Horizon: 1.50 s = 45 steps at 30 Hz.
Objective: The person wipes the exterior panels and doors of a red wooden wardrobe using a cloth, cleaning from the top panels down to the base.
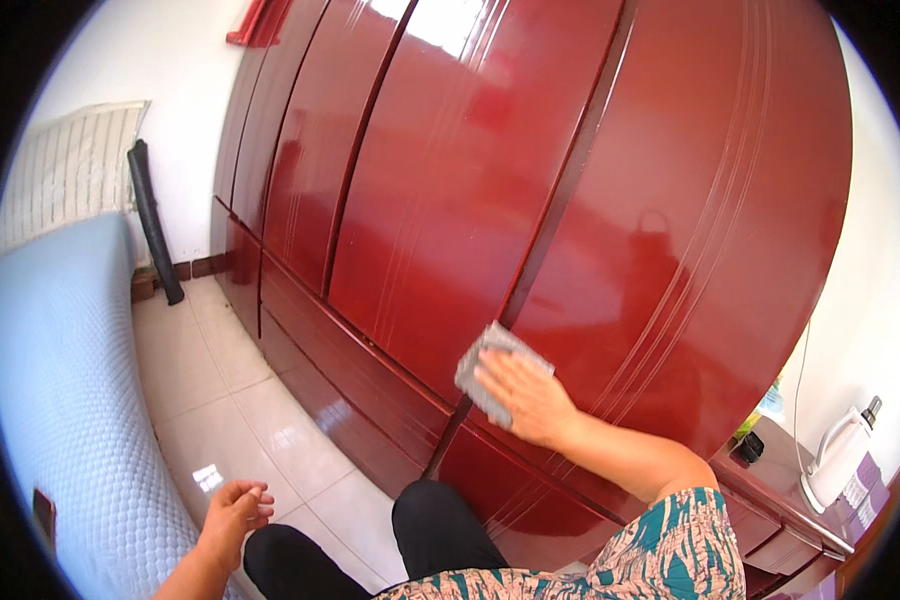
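My right hand [529, 397] lies flat over a folded grey cloth [471, 369], pressing it against a glossy dark-red wardrobe [450, 225]. The cloth spans the upright gap between two doors, near their lower end. Part of it is hidden beneath my palm and fingers. Low on the left, my left hand [240, 510] hangs in the air with loosely curled fingers and nothing in it. It is above the tiled floor [225, 420], close to the side of the bed and my left knee.
A bed with a light-blue quilted cover [67, 360] runs along the left; a phone [44, 514] lies on it. A long black roll [155, 225] leans at the far wall. To the right, a low cabinet [776, 457] bears a white electric kettle [836, 457] and a small black object [751, 448].
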{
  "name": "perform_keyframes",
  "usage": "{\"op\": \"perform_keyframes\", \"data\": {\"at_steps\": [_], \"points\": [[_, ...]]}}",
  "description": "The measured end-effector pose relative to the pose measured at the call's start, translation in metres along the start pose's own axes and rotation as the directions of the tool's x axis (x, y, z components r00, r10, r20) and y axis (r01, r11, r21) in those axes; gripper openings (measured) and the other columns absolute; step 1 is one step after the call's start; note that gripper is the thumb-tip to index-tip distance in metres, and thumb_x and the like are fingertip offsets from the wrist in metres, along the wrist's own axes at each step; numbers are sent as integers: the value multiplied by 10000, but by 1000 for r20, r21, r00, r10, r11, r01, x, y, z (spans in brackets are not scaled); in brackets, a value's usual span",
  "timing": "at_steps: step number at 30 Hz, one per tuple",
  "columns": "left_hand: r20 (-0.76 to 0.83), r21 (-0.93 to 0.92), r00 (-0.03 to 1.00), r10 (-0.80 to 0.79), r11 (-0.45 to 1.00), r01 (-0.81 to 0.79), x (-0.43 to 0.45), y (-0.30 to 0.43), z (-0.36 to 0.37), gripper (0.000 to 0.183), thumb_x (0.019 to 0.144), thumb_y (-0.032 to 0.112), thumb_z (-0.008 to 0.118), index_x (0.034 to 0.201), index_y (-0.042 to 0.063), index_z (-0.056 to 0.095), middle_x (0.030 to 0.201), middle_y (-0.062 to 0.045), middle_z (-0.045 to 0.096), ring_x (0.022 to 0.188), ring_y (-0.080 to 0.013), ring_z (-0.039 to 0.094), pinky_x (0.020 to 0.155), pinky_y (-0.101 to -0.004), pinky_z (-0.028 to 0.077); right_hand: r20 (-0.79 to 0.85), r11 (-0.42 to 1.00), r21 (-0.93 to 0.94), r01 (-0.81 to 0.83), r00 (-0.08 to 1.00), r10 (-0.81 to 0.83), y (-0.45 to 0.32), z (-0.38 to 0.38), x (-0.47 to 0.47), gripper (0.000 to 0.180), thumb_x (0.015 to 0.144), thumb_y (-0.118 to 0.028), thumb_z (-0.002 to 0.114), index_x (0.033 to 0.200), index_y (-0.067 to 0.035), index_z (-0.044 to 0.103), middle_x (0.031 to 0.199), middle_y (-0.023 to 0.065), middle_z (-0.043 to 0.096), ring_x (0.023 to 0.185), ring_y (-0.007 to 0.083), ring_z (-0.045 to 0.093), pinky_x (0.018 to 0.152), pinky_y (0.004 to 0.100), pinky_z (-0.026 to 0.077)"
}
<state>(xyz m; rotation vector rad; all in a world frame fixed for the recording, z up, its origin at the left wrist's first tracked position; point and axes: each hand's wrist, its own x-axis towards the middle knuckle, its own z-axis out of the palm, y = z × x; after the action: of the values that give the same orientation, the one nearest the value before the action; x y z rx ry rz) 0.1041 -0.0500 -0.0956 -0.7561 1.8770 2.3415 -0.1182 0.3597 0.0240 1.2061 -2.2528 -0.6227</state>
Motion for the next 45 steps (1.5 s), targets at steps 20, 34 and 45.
{"op": "perform_keyframes", "data": {"at_steps": [20, 34, 45], "points": [[25, -75, 999, -47, 996, 49, -22, -15, -31, 415, 936, 322, 618, 1240, 41, 599, 1129, -91, 664, 996, -177, 626, 875, -316, 489, -129, 982, -36, -186, 975, 180, 63, -111, 37, 808, 806, -637, 573, 1426, -139, 429, 1521, 132, 344, 1430, 289, 287, 1169, 448, 217], [219, 71, 973, -70, 996, 56, -39, -8, 7, 443, 960, 325, 582, 1285, 26, 555, 1221, -115, 614, 1114, -212, 589, 960, -348, 457, -664, 503, -462, -731, 661, 350, 177, -236, -43, 565, 945, -443, 525, 1452, -218, 421, 1526, 104, 349, 1413, 289, 303, 1131, 458, 234], [406, 178, 914, -17, 982, -61, -20, -65, 7, 302, 968, 155, 579, 1239, 23, 561, 1161, -87, 623, 1059, -177, 602, 927, -324, 484, 108, 783, -315, -537, 799, 592, -50, -87, -234, 679, 804, -457, 646, 1423, -242, 466, 1501, 133, 370, 1390, 298, 348, 1108, 497, 259]]}}
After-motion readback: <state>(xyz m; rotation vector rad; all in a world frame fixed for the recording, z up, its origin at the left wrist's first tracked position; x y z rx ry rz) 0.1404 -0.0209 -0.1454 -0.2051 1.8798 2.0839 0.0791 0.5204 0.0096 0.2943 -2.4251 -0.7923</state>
